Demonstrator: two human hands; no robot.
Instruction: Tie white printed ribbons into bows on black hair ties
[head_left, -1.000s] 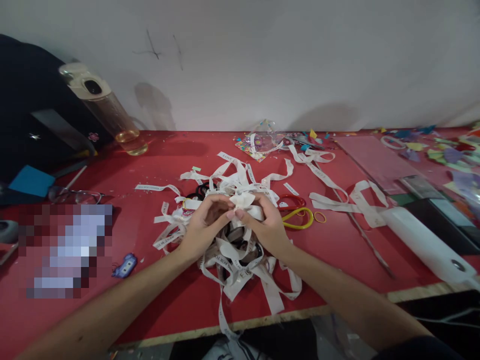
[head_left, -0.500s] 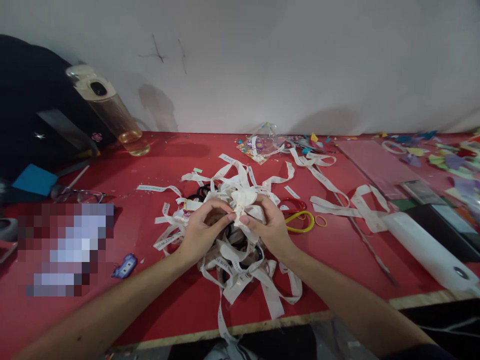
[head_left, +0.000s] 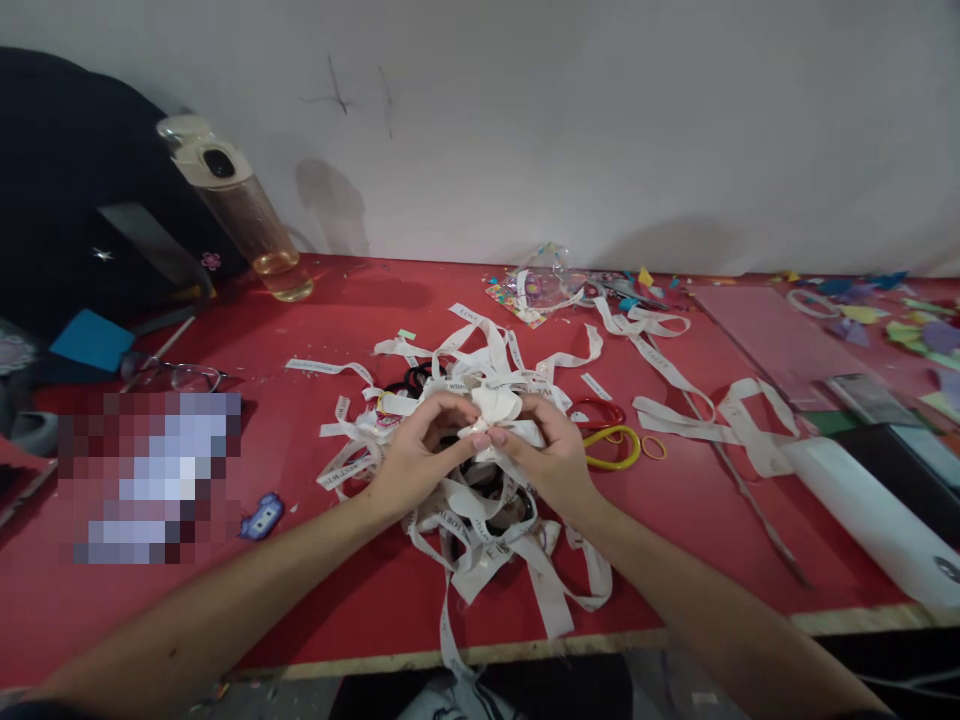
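Between my fingertips, above the red table, is a white ribbon bow (head_left: 496, 405) with gathered loops. My left hand (head_left: 425, 447) pinches its left side, thumb and fingers closed on it. From the other side, my right hand (head_left: 551, 455) grips the same bow, the two thumb tips almost meeting at its lower part. Beneath both hands lies a tangled heap of printed white ribbon (head_left: 480, 575), with lettering such as "FOR YOU" and "BEST WIS". Black bands (head_left: 415, 380) show among the strips. The bow's underside is hidden by my fingers.
Yellow scissors handles (head_left: 615, 450) or a similar yellow loop lie right of the heap. Loose ribbon (head_left: 754, 425), a white power bank-like object (head_left: 874, 520) and a phone (head_left: 874, 400) sit further right. A bottle (head_left: 259, 230), glasses (head_left: 187, 376) and a blue-white trinket (head_left: 262, 515) are left.
The whole view has shifted slightly, so things appear further right. My thumbs have come closer together on the bow, and its loops look turned and more bunched.
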